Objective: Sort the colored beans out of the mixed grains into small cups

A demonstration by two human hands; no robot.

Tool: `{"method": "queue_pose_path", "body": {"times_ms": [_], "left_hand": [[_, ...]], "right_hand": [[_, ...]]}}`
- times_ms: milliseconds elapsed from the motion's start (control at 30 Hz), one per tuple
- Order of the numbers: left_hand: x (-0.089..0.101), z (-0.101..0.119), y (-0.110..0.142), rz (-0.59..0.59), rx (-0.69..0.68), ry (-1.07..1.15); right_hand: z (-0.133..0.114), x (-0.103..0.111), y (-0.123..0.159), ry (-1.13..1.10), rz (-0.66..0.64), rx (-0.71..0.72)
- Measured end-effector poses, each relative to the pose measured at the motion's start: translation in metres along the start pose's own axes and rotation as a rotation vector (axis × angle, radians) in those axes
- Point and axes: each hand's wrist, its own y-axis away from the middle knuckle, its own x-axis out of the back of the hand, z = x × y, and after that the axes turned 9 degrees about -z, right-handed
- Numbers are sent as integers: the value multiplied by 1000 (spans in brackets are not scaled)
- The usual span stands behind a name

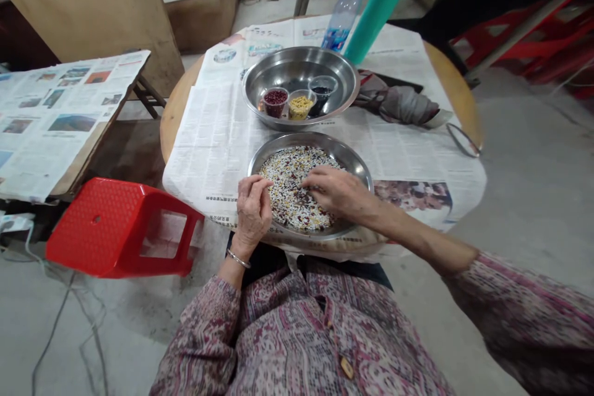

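Observation:
A round metal tray (362, 168) holds a spread of mixed grains and beans (297, 164), white, yellow, dark red and black. My right hand (338, 193) is over the middle of the spread, its fingertips pinched together down at the grains; anything between them is too small to make out. At the tray's left edge is my left hand (253, 210), fingers curled and thumb against them, their contents hidden. Behind the tray, a wide metal basin (260, 71) contains a cup of dark red beans (275, 103), a cup of yellow kernels (300, 106) and a cup of black beans (323, 91).
Newspaper (204, 136) covers the round table. Toward its back stand a plastic bottle (341, 15) and a tall green cylinder (380, 9). A folded grey umbrella (408, 104) lies right of the basin. A red stool (106, 223) is at the left, beside a newspaper-covered bench (55, 117).

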Motion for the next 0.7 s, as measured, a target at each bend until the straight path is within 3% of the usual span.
{"method": "queue_pose_path", "body": {"times_ms": [100, 200, 400, 567, 700], "left_hand": [[0, -1, 0, -5, 7, 3], [0, -1, 0, -10, 13, 3], [0, -1, 0, -11, 18, -4], [0, 1, 0, 7, 15, 1], [0, 1, 1, 18, 27, 8]], "right_hand": [[13, 9, -5, 40, 87, -180], [13, 8, -10, 37, 38, -262], [-17, -8, -26, -140, -23, -115], [-39, -7, -40, -390, -42, -130], [-43, -7, -55, -368, -34, 85]]}}
